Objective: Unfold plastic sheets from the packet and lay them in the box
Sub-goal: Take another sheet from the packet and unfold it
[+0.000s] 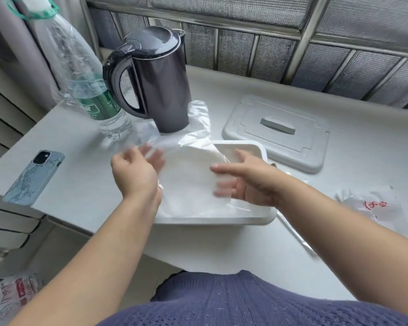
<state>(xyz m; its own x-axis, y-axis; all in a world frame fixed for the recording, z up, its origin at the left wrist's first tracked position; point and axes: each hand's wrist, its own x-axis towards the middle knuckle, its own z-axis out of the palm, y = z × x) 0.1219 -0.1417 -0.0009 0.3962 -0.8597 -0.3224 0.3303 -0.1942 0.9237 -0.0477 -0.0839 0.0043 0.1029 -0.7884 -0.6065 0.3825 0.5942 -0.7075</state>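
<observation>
The packet [372, 205], on the table [80, 184] right of the box [222, 221], bears red print with one character reading 手; the rest is too blurred to read. Both forearms reach forward, and the left hand [137, 170] and right hand [243, 182], fingers straight, spread and clasping nothing, flank the plastic sheet [189, 175]. The sheet drapes over the box, its long axis running away toward the kettle [156, 78]; the green label of the bottle [97, 100] beside it is illegible.

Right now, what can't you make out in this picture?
Head view only.
Inside of the box: covered by the plastic sheet.
Right hand: fingers motion-blurred; contact with the sheet unclear.
Left hand: fingers blurred too.
Packet: red print too small and blurred to read.
</observation>
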